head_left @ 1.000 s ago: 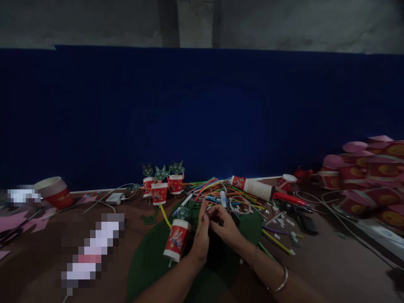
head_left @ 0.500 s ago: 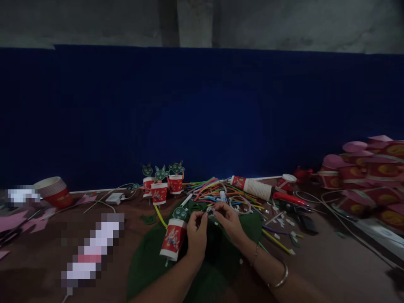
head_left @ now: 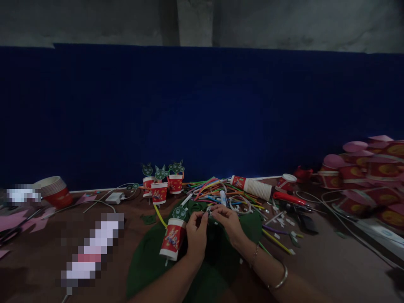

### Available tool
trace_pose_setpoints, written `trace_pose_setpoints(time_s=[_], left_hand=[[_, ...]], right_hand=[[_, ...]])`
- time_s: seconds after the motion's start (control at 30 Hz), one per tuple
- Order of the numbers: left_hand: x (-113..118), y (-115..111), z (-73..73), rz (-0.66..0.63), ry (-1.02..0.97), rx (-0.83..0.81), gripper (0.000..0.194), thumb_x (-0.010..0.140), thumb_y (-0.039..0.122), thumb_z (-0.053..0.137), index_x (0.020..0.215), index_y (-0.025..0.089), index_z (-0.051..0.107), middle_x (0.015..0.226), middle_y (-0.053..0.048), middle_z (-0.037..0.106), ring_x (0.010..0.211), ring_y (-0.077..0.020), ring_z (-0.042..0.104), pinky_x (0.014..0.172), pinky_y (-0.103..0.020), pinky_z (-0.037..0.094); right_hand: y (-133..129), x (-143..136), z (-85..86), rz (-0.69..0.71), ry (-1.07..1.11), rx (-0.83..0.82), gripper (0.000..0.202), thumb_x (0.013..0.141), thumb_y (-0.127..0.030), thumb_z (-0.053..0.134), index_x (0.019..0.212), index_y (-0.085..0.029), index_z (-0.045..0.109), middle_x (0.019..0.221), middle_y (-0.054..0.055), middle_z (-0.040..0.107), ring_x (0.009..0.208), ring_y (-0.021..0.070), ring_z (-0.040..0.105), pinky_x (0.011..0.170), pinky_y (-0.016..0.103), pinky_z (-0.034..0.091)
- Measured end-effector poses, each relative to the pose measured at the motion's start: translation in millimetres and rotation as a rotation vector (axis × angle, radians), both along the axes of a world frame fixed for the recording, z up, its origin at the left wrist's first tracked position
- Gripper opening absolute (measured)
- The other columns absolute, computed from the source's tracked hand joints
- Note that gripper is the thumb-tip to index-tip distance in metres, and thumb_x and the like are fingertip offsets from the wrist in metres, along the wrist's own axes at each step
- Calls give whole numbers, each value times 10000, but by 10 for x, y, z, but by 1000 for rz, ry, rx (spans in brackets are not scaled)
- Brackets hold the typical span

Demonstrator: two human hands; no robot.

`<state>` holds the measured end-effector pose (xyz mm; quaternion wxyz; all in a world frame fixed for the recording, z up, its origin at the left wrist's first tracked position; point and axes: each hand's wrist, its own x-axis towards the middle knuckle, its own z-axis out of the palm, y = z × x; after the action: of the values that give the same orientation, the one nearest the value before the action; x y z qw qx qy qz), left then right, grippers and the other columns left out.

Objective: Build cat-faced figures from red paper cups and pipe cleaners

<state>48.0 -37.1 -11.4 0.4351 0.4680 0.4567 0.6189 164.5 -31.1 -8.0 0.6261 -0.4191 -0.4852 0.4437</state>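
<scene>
My left hand point(head_left: 197, 235) and my right hand point(head_left: 227, 222) meet fingertip to fingertip over a dark green sheet point(head_left: 148, 261). Both are closed in a pinch around a small whitish piece point(head_left: 208, 210), too small to name. Close beside my left hand, a red paper cup point(head_left: 173, 238) lies tilted, with a green cat-like face cutout point(head_left: 179, 213) at its top end. Just beyond my fingers are more green cutouts point(head_left: 197, 205) and a heap of colourful thin sticks point(head_left: 208, 189).
Several cups with animal faces point(head_left: 159, 193) stand at the back. A stack of paper cups point(head_left: 257, 189) lies right of the sticks, near a red-handled tool point(head_left: 292, 198). White scraps point(head_left: 280, 219) are scattered about. Finished-looking red and pink cups point(head_left: 360, 172) pile up at far right; nested cups point(head_left: 55, 192) stand left.
My right fingers have shifted very slightly around the small piece at my left fingertips. The cup, sheet and sticks stay where they were.
</scene>
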Motion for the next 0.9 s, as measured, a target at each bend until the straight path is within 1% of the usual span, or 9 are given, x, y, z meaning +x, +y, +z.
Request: trace_pose_setpoints(time_s=[0.23,0.5,0.7,0.9], left_hand=[[3,3,-15,-5,18,31,245,701,403,640,694,162,597,613,16,544,591,-126,478,573,-221,395],[6,9,-19,-13,-4,17,228,675,384,660,680,166,596,614,15,560,597,-130,495,580,-221,401],[11,-7,4,-34,0,13,180,682,343,658,708,167,624,651,11,597,630,-132,521,612,-221,408],[12,3,-9,-42,9,2,178,694,334,648,746,165,634,698,-6,621,667,-147,543,637,-238,423]], right_hand=[[1,-16,-9,-16,54,-28,131,630,-281,697,579,-173,642,855,56,638,858,208,564,798,331,415],[-17,-29,34,-24,90,-66,163,603,-315,712,577,-170,641,795,46,651,759,191,563,729,311,433],[-3,-27,-4,-70,27,-41,153,627,-315,699,598,-173,650,730,31,649,752,187,559,736,307,425],[6,-19,-46,-90,-53,2,167,660,-335,681,640,-169,675,751,45,658,782,204,568,757,333,431]])
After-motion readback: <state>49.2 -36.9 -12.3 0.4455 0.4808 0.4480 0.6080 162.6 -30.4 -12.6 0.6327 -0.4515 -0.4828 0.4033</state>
